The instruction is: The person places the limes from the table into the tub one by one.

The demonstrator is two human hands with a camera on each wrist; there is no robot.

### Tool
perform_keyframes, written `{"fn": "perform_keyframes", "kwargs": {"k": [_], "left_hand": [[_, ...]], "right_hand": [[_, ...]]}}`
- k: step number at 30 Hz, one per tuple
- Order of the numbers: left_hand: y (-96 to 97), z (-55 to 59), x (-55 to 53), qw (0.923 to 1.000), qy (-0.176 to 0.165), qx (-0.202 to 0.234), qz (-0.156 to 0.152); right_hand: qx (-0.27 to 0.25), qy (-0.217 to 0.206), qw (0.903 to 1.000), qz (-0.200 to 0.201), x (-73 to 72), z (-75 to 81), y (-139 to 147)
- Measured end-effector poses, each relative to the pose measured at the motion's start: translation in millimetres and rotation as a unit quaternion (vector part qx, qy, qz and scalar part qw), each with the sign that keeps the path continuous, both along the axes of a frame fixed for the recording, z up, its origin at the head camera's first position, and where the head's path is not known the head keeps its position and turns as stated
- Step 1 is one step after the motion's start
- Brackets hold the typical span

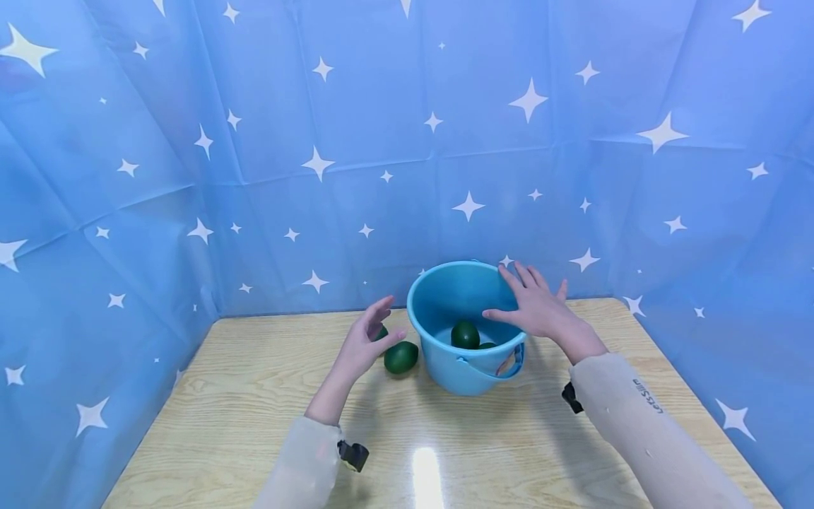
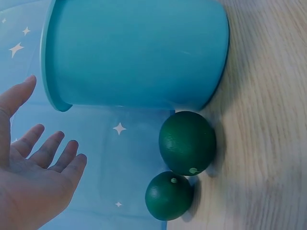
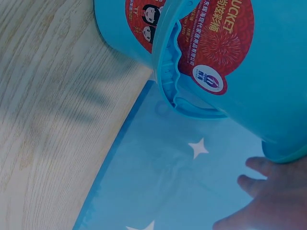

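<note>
A light-blue plastic bucket stands upright on the table, its handle hanging down on the right side. Inside it lies a dark green lime, with part of another green one showing beside it. Two more limes, a nearer one and a farther one, rest on the table left of the bucket. My left hand is above these two, fingers loosely bent and holding nothing. My right hand spreads its fingers over the bucket's right rim; whether it touches is unclear.
The pale wooden table ends at the back against a blue curtain with white stars, which also rises along both sides. A red label is on the bucket's wall.
</note>
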State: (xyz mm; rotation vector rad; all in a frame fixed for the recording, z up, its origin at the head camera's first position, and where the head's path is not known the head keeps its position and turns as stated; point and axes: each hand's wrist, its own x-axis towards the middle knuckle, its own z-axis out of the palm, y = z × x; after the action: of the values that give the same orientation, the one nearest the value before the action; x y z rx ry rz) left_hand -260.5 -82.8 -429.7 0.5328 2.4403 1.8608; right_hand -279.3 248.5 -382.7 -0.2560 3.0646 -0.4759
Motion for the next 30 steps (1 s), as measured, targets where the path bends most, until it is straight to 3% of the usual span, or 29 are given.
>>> {"fn": "perform_keyframes", "kwargs": {"k": [30], "left_hand": [[0.2,-21.7,-3.8,0.9999,-0.012,0.001,-0.001]], "right_hand": [[0.000,-0.002,1.0000,0.000,-0.6,-0.1,0.2]]}}
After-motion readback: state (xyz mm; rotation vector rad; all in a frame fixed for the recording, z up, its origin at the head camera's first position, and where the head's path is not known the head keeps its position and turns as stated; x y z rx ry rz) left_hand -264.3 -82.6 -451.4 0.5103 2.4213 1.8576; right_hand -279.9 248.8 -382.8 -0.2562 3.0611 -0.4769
